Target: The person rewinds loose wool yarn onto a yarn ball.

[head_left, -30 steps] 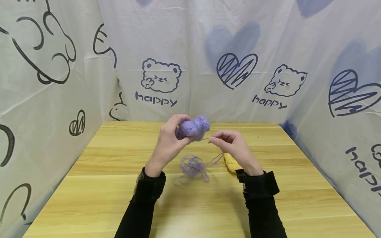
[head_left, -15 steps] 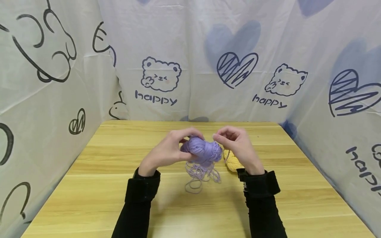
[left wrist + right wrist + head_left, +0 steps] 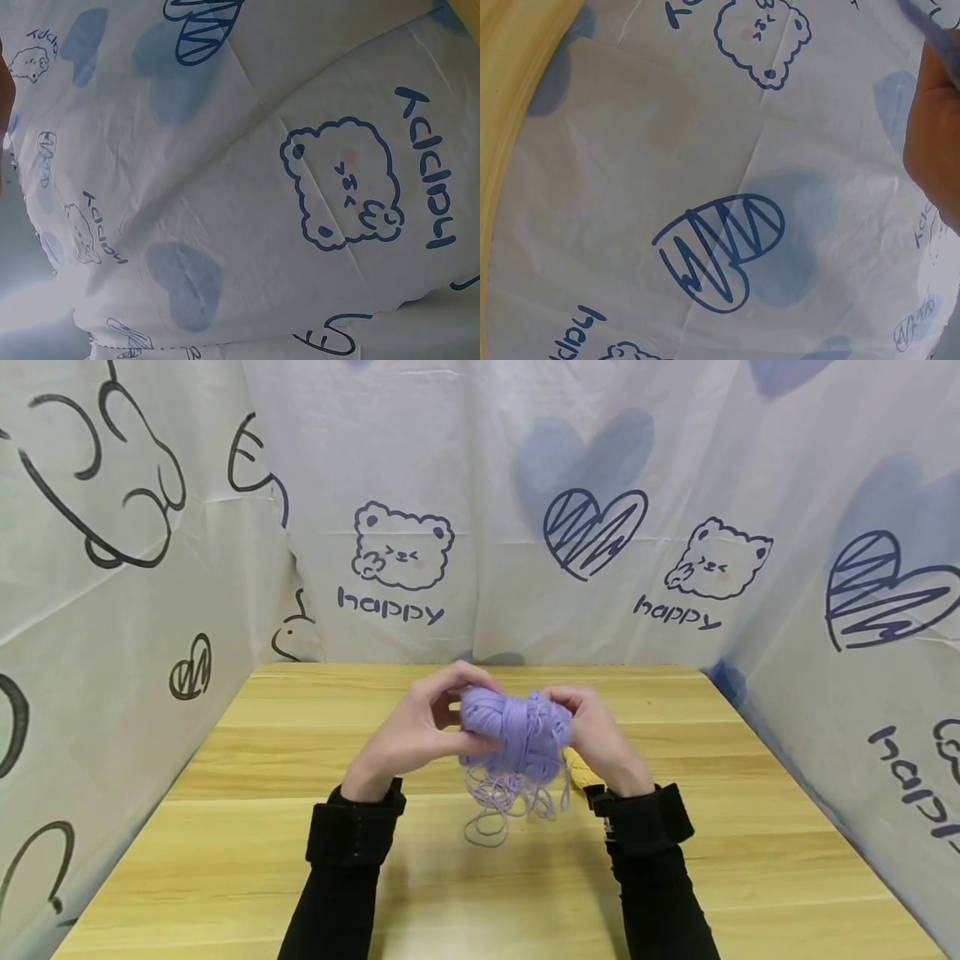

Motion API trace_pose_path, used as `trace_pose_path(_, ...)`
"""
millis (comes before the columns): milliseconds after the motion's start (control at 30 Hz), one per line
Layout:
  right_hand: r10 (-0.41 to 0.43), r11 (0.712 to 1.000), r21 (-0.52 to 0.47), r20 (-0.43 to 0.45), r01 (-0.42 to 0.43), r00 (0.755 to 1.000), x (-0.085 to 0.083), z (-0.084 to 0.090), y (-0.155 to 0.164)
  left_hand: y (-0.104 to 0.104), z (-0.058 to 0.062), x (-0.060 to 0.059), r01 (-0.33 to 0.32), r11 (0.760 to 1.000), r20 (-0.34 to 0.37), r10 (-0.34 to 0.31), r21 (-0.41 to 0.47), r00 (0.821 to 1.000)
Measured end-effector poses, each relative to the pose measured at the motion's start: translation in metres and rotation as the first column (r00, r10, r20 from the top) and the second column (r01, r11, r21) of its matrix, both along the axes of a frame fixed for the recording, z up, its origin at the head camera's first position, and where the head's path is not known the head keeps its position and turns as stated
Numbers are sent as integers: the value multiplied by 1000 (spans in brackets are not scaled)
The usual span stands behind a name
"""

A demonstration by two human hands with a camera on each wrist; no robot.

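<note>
A lilac skein of yarn (image 3: 516, 731) is held up over the table in the head view. From the left, my left hand (image 3: 408, 731) grips it, thumb along the front and fingers over the top. My right hand (image 3: 603, 739) is at the skein's right end, fingertips hidden behind it; a lilac strand (image 3: 566, 785) hangs beside it. In the right wrist view, blurred lilac yarn (image 3: 930, 30) crosses the curled right hand (image 3: 930, 142). Below the skein lies a loose tangle of the same yarn (image 3: 506, 789). Only a sliver of the left hand (image 3: 6, 94) shows in the left wrist view.
A ball of yellow yarn (image 3: 581, 770) lies on the wooden table (image 3: 270, 827), partly covered by the right hand and wrist. White cloth (image 3: 510, 610) printed with bears and hearts hangs behind the table and along both sides.
The skein has come down and to the right, turning so its banded side faces me. My left hand moved with it. My right fingers, earlier pinching the strand apart from it, have gone behind its end.
</note>
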State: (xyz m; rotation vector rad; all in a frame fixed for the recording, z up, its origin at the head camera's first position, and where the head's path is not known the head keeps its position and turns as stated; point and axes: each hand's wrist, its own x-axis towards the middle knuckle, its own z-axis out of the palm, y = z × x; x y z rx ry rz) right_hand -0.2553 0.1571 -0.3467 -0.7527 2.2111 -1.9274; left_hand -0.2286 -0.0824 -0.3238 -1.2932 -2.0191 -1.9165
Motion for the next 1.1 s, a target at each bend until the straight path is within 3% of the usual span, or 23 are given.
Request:
trace_pose_path(167, 45, 996, 76, -9, -44, 999, -1, -7, -7, 0, 0, 3, -106, 986, 81, 96, 130, 992)
trace_pose_path(300, 76, 991, 114, -23, -73, 997, -4, -9, -10, 3, 0, 1, -230, 955, 80, 218, 190, 973)
trace_pose_path(533, 92, 990, 111, -17, -89, 996, -4, -6, -10, 7, 0, -2, -373, 904, 59, 369, 210, 927)
trace_pose_path(667, 87, 989, 123, -16, -84, 996, 2, -1, -8, 8, -1, -5, -463, 860, 56, 463, 213, 885)
trace_pose_path(800, 110, 983, 154, -69, -99, 992, 8, 5, -3, 6, -2, -8, -549, 817, 10, 556, 178, 831)
trace_pose_path(933, 129, 983, 140, -105, -114, 986, 15, 11, 5, 3, -3, -10, -609, 788, -83, 616, 94, 784)
trace_pose_path(1033, 110, 990, 101, -119, -98, 987, 22, 16, 11, 2, -5, -12, -621, 784, -165, 615, 17, 771)
trace_pose_path(1100, 91, 994, 72, -138, -81, 986, 26, 19, 14, 2, -6, -13, -613, 789, -212, 592, -45, 778)
